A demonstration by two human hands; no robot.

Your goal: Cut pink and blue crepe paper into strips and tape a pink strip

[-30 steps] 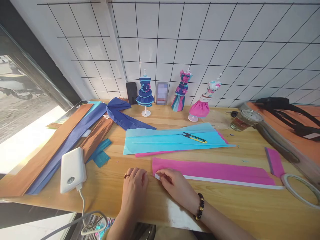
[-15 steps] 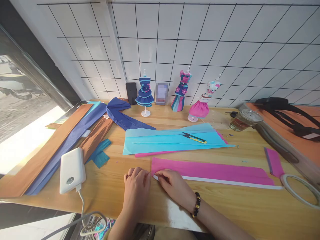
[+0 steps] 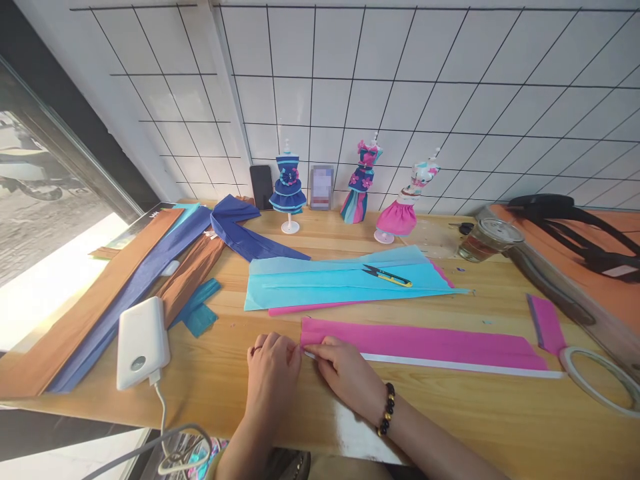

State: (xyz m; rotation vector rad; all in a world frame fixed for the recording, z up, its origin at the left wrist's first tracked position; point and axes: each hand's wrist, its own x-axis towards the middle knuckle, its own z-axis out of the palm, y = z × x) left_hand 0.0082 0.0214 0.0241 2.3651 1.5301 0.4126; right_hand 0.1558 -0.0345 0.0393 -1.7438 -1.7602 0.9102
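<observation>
A long magenta strip [image 3: 425, 343] lies across the wooden table, with a white tape [image 3: 465, 367] along its near edge. At its left end my right hand [image 3: 345, 377], wearing a beaded bracelet, has its fingers closed on the strip's taped corner. Just left of that corner is my left hand [image 3: 273, 367], its fingers curled together beside the strip's end; what they pinch, if anything, is hidden. Behind the strip lies a light blue cloth [image 3: 330, 280] over more magenta material, with black and yellow snips [image 3: 387, 275] on top.
A white power bank [image 3: 143, 343] with a cable and brown and blue strips [image 3: 115, 280] are at the left. Three dressed mini mannequins [image 3: 288, 193] stand by the wall. At the right are a lidded cup [image 3: 487, 240], a tape roll [image 3: 600, 381] and an orange bag [image 3: 595, 267].
My right hand's fingers have shifted slightly left at the taped corner, covering more of the tape's end. The whole view has moved a little.
</observation>
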